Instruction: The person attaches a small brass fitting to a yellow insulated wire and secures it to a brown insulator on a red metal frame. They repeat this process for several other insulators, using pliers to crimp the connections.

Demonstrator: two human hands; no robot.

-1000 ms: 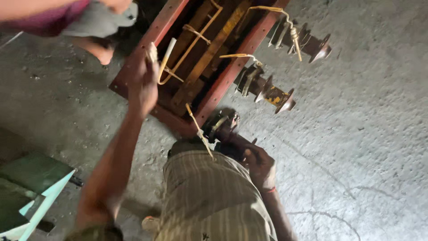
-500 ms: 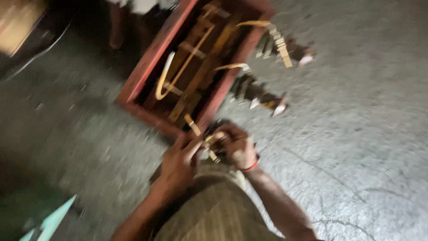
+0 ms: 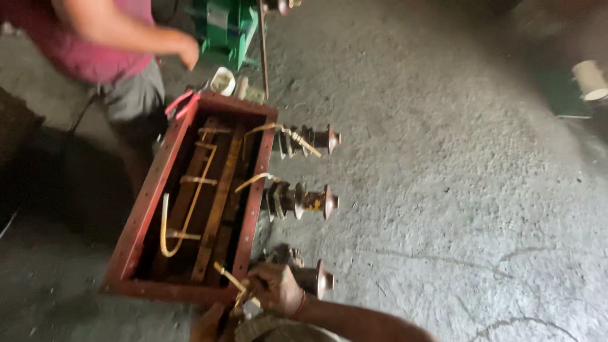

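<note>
Near edge: right hand [image 3: 275, 290] is curled around the nearest insulator bushing [image 3: 311, 278] at the lower right corner of the red metal tank [image 3: 145, 209], fingers wrapped on its inner end beside a tan sleeved lead [image 3: 229, 277]. Left hand [image 3: 209, 323] sits low at the frame edge, just beside the same corner; it is mostly cropped, so I cannot tell whether it is spread or closed. A small pale fitting lies between the two hands, possibly a nut or clamp; the blur does not settle it.

The tank lies open-side up on the concrete floor [image 3: 443, 190]. Inside: flat wooden bars [image 3: 218, 202] running lengthwise and a curved tan lead [image 3: 166, 228] along the left wall.

Middle: second bushing [image 3: 303, 201] projects from the right wall, with a tan lead arching to it. Farther: third bushing [image 3: 310, 139], same arrangement.

Far: another person in a maroon shirt [image 3: 82, 44] stands at the tank's far left corner. A small white cup [image 3: 223, 81] sits near the far rim, a green machine [image 3: 221, 25] behind it.
</note>
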